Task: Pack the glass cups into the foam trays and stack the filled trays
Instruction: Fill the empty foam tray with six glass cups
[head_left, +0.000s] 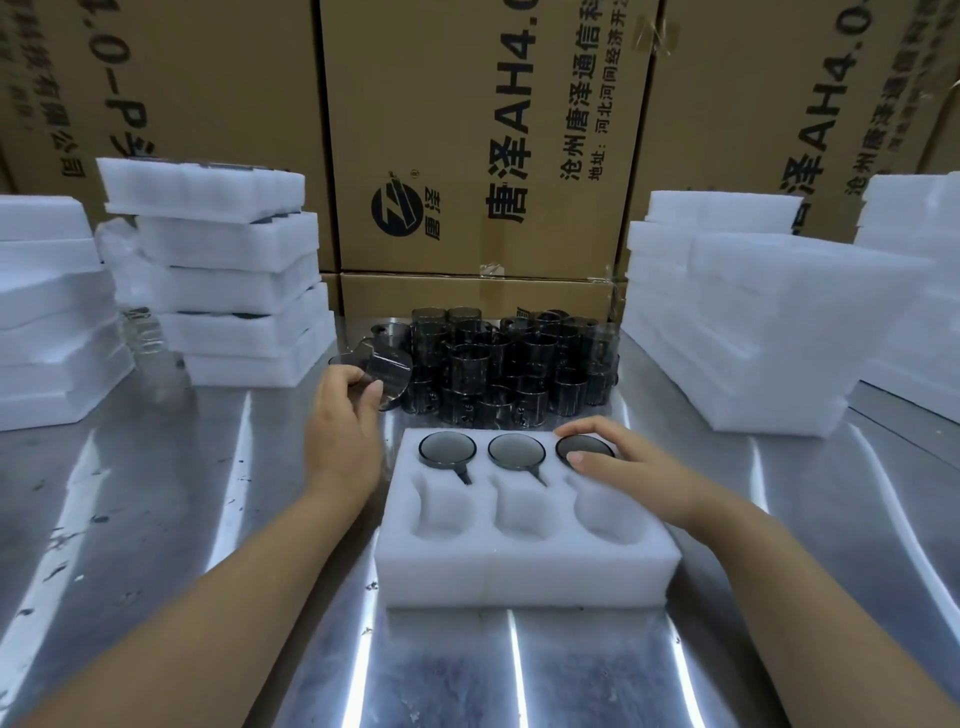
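Observation:
A white foam tray (524, 566) with six pockets lies on the metal table in front of me. Its far row holds three smoky glass cups, one at the left (447, 450), one in the middle (516, 451) and one at the right (581, 447); the three near pockets hold nothing. My right hand (618, 462) rests on the right cup with thumb and fingers around its rim. My left hand (345, 415) holds another smoky glass cup (387, 371), tilted, just left of the tray's far corner. Behind the tray stands a cluster of several loose cups (514, 364).
A stack of filled foam trays (228, 275) stands at the back left, with more foam (47, 306) at the far left edge. Empty foam trays (753, 322) are piled at the right. Large cardboard boxes (478, 135) wall off the back of the table.

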